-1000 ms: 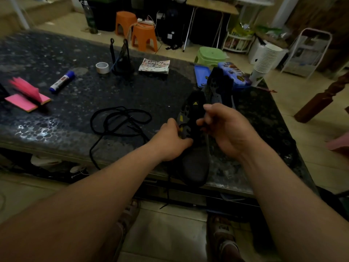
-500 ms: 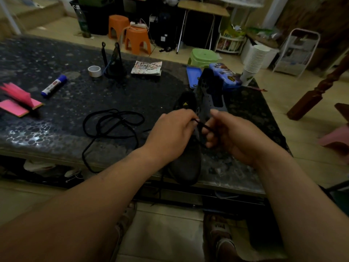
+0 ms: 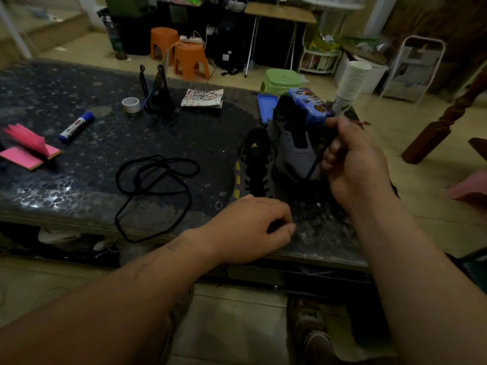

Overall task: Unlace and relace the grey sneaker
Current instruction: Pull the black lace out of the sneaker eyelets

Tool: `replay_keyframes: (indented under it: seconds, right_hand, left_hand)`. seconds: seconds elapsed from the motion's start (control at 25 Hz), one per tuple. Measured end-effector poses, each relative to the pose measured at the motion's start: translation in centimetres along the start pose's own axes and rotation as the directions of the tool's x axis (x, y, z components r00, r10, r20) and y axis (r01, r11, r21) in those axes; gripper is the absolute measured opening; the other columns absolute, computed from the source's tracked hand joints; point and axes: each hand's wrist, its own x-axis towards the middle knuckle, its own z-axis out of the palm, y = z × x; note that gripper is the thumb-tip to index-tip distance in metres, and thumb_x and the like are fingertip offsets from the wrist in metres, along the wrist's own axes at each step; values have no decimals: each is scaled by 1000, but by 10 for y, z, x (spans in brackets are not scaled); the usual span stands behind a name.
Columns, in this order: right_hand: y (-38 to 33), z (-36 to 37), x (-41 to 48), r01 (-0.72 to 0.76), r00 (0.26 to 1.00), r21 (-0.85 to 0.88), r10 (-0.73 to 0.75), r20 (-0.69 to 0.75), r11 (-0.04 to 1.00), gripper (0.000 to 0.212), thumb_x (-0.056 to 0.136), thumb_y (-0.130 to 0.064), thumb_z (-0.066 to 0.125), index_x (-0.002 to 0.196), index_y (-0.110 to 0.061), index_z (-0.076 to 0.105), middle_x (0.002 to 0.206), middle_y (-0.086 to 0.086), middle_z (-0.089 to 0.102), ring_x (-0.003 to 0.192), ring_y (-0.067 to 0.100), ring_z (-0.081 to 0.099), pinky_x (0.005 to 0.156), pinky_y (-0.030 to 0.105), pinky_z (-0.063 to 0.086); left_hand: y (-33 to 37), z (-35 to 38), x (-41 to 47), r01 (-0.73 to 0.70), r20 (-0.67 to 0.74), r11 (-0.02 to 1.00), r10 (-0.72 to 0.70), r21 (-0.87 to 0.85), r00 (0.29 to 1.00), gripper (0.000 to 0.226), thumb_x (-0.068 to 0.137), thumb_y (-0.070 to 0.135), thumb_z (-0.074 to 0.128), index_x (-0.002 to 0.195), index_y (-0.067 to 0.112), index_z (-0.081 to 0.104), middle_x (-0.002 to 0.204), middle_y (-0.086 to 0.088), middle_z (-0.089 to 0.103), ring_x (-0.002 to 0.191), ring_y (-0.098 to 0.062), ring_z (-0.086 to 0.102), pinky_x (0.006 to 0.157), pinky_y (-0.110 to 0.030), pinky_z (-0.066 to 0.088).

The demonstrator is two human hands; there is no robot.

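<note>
At frame centre, a loose black lace [image 3: 155,185] sprawls over the table edge [image 3: 79,214]; your left hand [image 3: 253,227], fingers curled on nothing visible, covers the grey sneaker [image 3: 253,167] (toe hidden). Your right hand [image 3: 353,164] pinches a taut lace [image 3: 315,164]; pull harder and the unbraced shoe may tip.

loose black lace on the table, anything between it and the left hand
Nothing visible does. The loose black shoelace lies coiled on the bare dark speckled tabletop, off to the left of the left hand, which rests on the near toe of the grey-and-black sneaker. The right hand holds another lace strand up, clear of that path.
</note>
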Motion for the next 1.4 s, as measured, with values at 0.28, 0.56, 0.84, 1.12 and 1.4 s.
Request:
replay_keyframes:
  seconds: [0.28,0.56,0.84,1.12,1.4]
  right_hand:
    - [54,-7,-4,-65,963,-763,241,121,643,18,103,-22,61,117,-12,64,100,8,72,90,20,73,81,44,60]
    - [65,5,-6,243,941,-800,67,332,548,7,98,-21,68,99,-27,66,85,-3,68,75,12,64,62,26,48]
    - [66,16,2,303,924,-806,48,378,508,14,97,-37,68,89,-25,66,83,-5,66,76,9,61,65,29,46]
    - [67,35,7,36,974,-886,181,135,463,48,92,-42,73,62,-13,52,55,2,51,57,22,52,58,32,37]
    - [61,36,6,-281,890,-663,447,91,694,15,98,-18,70,95,-4,66,72,7,54,60,17,52,49,26,51]
  left_hand:
    - [-78,-72,23,332,-210,434,-817,-838,537,72,98,1,50,159,33,31,114,3,61,89,-17,68,84,-41,62]
    - [-59,-41,14,552,-170,834,-546,-16,820,17,95,35,66,83,24,61,76,8,62,81,-22,64,66,-32,44]
    - [-58,-16,32,684,107,571,-727,-454,678,31,102,41,61,89,13,57,77,-10,64,60,-20,61,53,-30,53]
    - [-60,-16,44,643,153,452,-733,-618,663,26,102,27,65,82,13,57,66,-4,56,47,-12,46,41,-22,40]
    - [-67,-21,33,581,324,188,-678,-792,660,17,102,16,60,85,18,59,68,-1,57,56,-11,51,52,-21,48]
